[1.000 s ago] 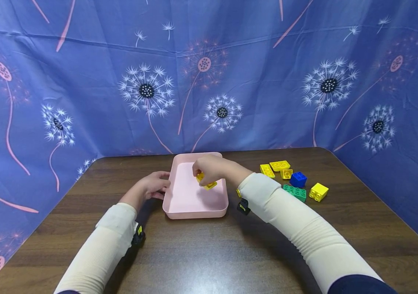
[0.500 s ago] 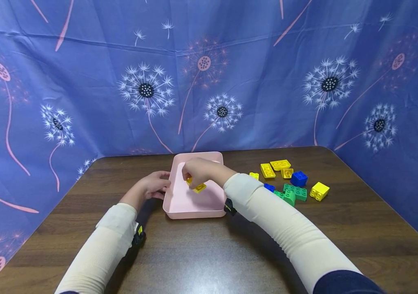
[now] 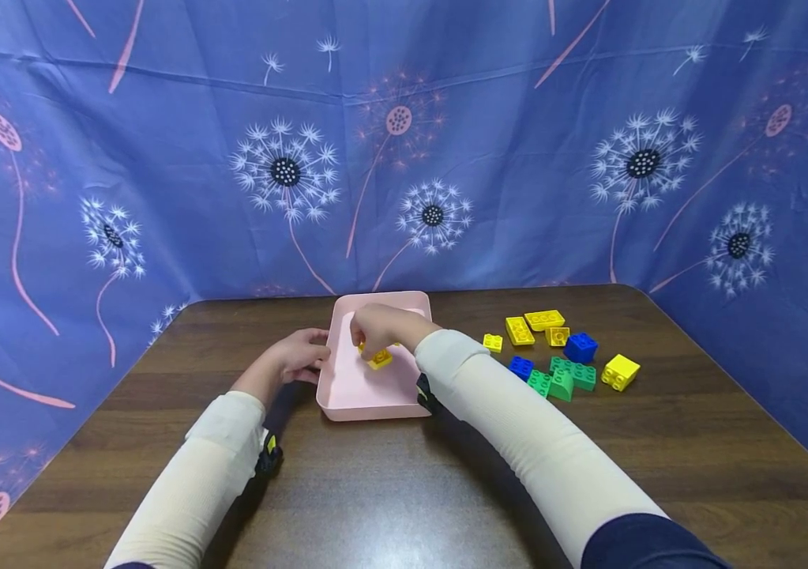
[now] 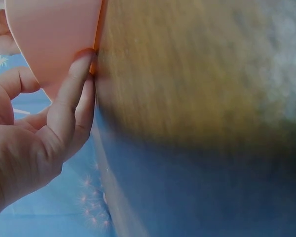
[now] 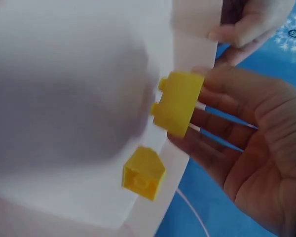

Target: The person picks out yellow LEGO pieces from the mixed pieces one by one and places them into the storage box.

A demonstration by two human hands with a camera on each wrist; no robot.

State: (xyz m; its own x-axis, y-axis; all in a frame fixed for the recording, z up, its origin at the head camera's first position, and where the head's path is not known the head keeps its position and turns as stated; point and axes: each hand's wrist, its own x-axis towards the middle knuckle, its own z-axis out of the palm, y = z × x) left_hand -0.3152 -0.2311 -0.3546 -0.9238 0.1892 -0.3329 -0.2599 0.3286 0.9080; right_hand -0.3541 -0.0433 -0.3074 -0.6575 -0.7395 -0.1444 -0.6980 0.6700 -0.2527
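Observation:
A shallow pink tray (image 3: pixel 375 412) stands on the table. My left hand (image 3: pixel 295 357) holds its left side, fingers along the outer wall (image 4: pixel 54 29) and thumb at the rim. Inside the tray, my right hand (image 3: pixel 385 328) pinches a yellow toy brick (image 5: pixel 180 103) between thumb and fingers. The brick's studs face away from the palm in the right wrist view. Near it in the tray lies a second yellow brick (image 5: pixel 144 173) with a sloped top and a hollow underside. In the head view the right hand partly hides the held brick.
Several loose bricks lie right of the tray: yellow bricks (image 3: pixel 544 320), blue bricks (image 3: pixel 580 347), green bricks (image 3: pixel 561 384) and a lone yellow block (image 3: pixel 620 372). A blue dandelion-print cloth (image 3: pixel 517 142) hangs behind the wooden table (image 3: pixel 375 490).
My right hand has moved left and slightly down inside the tray with the yellow brick. More loose bricks now show beside the sleeve. My left hand stays at the tray's side.

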